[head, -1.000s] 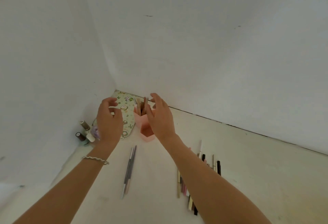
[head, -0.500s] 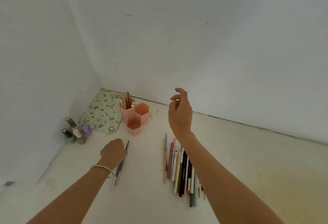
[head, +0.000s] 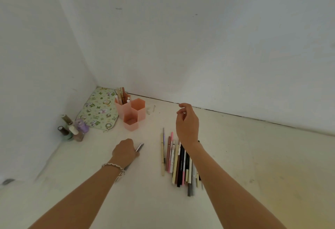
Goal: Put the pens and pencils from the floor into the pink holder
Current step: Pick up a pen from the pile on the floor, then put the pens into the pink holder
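Your hands have left the pink holder (head: 137, 110), where both worked a second ago. Your left hand (head: 125, 151) is now low in front of the holder, fingers curled round the pair of grey pens (head: 140, 146), which appear to lie yet on the floor (head: 253, 156). Your right hand (head: 186, 122) hangs right of the holder, loosely bent, holding nothing, above the row of pens and pencils (head: 175, 161). Finding: stored pens (head: 121, 95) stand in the holder's rear cell; next pick-up under way, most stock outstanding
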